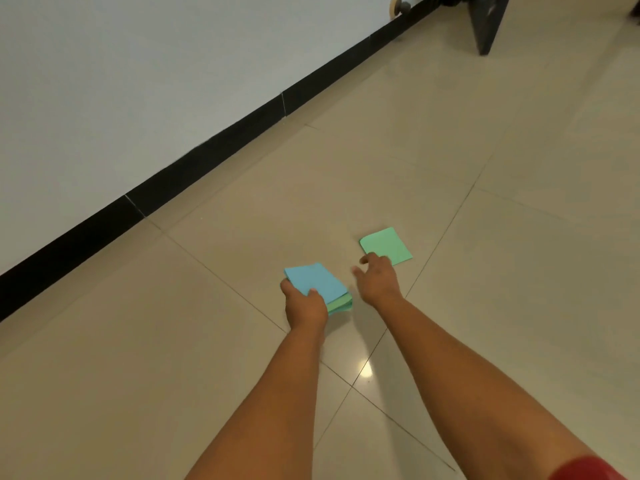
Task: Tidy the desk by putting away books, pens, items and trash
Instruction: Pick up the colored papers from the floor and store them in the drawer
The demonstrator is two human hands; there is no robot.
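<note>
Hands first: the left hand (306, 304) grips a stack of paper squares (320, 285), thumb pinched on the blue top sheet and fingers curled under, with green sheets showing at the stack's lower edge. The sheets look thin, matte and flat with crisp corners. The right hand (375, 280) hangs loose with fingers spread, holding nothing, fingertips right at the near edge of a single green paper square (388, 245) lying flat on the floor; can't tell if it's actually touching. That sheet sits just right of the stack, so both hands are close together. Floor (485, 306) is glossy beige tile with thin grout lines, lots of open room all round. A black baseboard (207, 150) runs diagonally under a white wall (121, 81), and a dark furniture leg (488, 26) stands far off.
</note>
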